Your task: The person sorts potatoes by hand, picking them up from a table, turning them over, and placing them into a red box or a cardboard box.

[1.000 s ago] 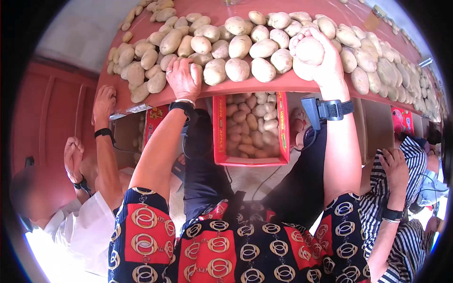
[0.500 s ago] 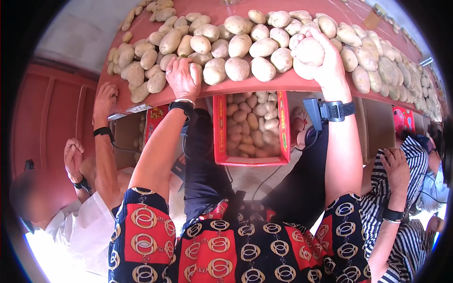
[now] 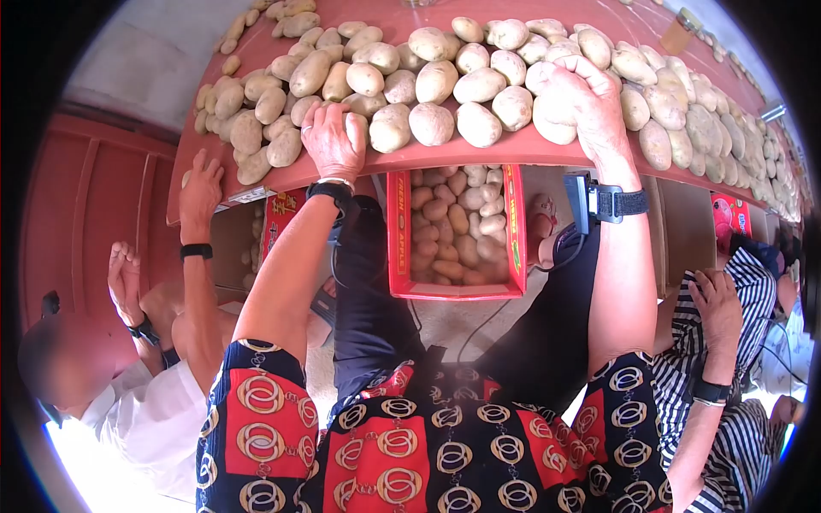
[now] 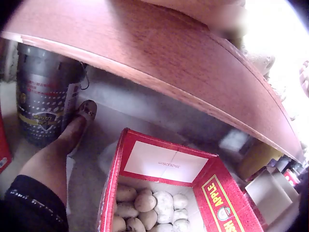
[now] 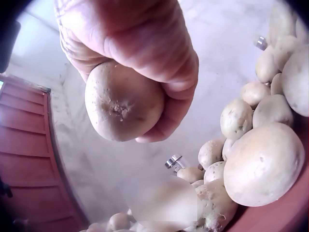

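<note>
Your right grip (image 3: 594, 111) is curled round one potato (image 5: 123, 104), an end facing the wrist camera, so its long axis is unclear. Your left grip (image 3: 333, 144) rests, fingers loose, beside piled potatoes (image 3: 435, 83). Left of the right grip, below the bench (image 3: 428, 158) edge, the red box (image 3: 453, 291) holds many more.

I am in what looks like a produce packing room: potatoes (image 3: 476, 88) lie heaped along the long red table (image 3: 445, 156) before me, a box (image 3: 397, 244) marked "APPLE" holds more below, other cartons (image 3: 684, 218) flank it, and people (image 3: 158, 398) are on both sides.
</note>
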Demonstrator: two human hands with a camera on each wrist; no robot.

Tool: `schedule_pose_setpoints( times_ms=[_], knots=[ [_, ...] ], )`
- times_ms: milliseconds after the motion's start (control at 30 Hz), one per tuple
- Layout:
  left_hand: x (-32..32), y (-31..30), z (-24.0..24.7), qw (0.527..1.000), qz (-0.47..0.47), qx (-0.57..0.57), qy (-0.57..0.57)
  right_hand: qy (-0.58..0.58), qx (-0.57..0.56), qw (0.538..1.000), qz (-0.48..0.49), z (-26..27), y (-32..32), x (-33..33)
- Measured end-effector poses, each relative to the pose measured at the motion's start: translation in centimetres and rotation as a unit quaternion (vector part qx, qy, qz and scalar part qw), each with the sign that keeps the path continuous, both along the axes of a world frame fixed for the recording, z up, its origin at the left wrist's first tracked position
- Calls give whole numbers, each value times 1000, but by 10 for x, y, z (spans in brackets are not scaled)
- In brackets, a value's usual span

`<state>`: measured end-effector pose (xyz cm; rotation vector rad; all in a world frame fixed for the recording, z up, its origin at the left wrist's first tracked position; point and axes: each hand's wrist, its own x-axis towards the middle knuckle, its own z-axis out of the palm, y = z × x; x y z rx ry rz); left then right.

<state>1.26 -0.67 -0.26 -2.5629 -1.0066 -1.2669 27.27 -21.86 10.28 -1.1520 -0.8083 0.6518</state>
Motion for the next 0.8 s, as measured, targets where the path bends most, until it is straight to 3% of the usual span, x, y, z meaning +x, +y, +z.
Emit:
schedule_pose_setpoints(
  times_ms=[200, 400, 467, 500, 567, 600, 633, 700, 733, 800],
  knots=[
    [1, -2, 5, 999, -3, 35, 7, 14, 1, 1000, 23, -2, 0, 1],
    [-5, 28, -26, 999, -9, 42, -5, 28, -58, 995, 73, 3, -3, -10],
    [-2, 10, -10, 1000, -5, 21, -4, 19, -72, 974, 213, 7, -6, -13],
    [0, 2, -1, 1000, 0, -1, -2, 19, -72, 974, 213, 7, -7, -17],
    [-1, 2, 0, 1000, 0, -9, 3, 39, -109, 943, 313, 10, -6, -32],
    [-1, 1, 1, 1000, 1, -17, 8, -52, -114, 946, 298, 12, -8, -39],
    [-1, 1, 0, 1000, 1, -18, 8, -74, -162, 927, 330, 13, -8, -41],
    [-1, 1, 0, 1000, 1, -10, 10, -181, -78, 927, 319, -8, -1, -45],
    [-2, 2, -1, 1000, 1, -10, 9, -181, -78, 927, 319, -10, 1, -43],
    [-2, 2, -1, 1000, 1, -12, 10, -248, -104, 932, 244, -11, 2, -38]
  ],
)
